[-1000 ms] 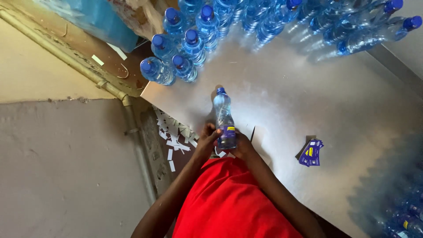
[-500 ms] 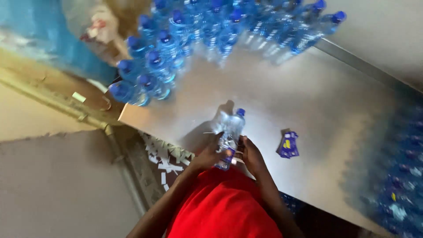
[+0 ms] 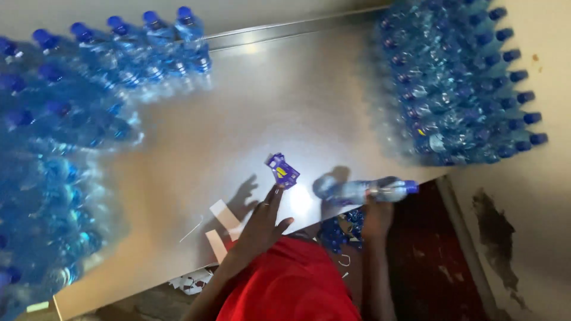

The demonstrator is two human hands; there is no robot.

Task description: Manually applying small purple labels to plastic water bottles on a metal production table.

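My right hand (image 3: 377,215) grips a clear water bottle (image 3: 364,190) with a blue cap, held sideways at the near edge of the pale table (image 3: 285,107), cap pointing right. My left hand (image 3: 265,221) is open on the table with fingers spread, and its fingertips reach a small stack of purple and yellow labels (image 3: 284,171). Two white paper strips (image 3: 219,229) lie just left of that hand.
A large group of blue-capped bottles (image 3: 71,119) fills the table's left side and far left. Another packed group (image 3: 461,89) stands at the right. More bottles (image 3: 340,229) sit below the table edge by my red shirt. Paper scraps (image 3: 190,284) litter the floor.
The view has swung right. The bottle left my left hand and now lies sideways in my right hand at the right. My left hand has opened and reached to the labels.
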